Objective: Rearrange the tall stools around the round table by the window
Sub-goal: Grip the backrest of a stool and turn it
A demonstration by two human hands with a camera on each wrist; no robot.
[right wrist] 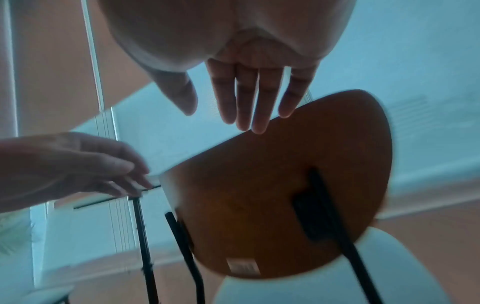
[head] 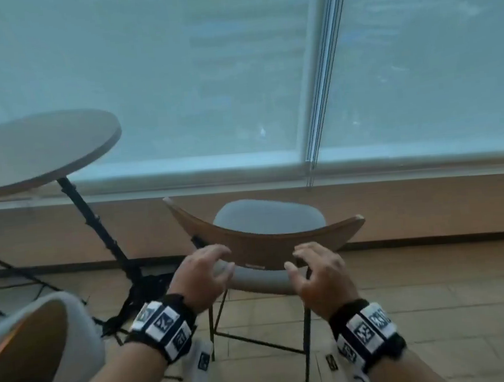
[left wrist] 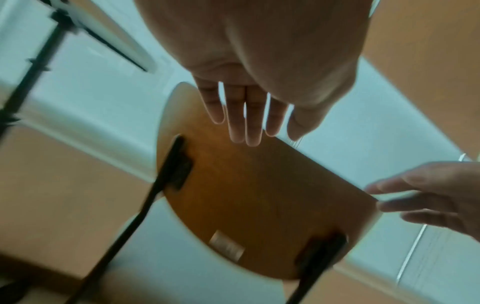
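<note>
Behind the stool (head: 267, 244) — both hands, left hand (head: 202, 277) and right hand (head: 318, 279), spread, empty.

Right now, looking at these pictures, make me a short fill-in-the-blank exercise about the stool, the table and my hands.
1. Both hands, the left hand and the right hand, reach toward the stool's curved wooden ____.
2. The stool's seat cushion is coloured ____.
3. The round table stands to the ____ of the stool.
4. Neither hand holds anything; the fingers are ____.

Missing words: backrest; grey; left; open
</note>
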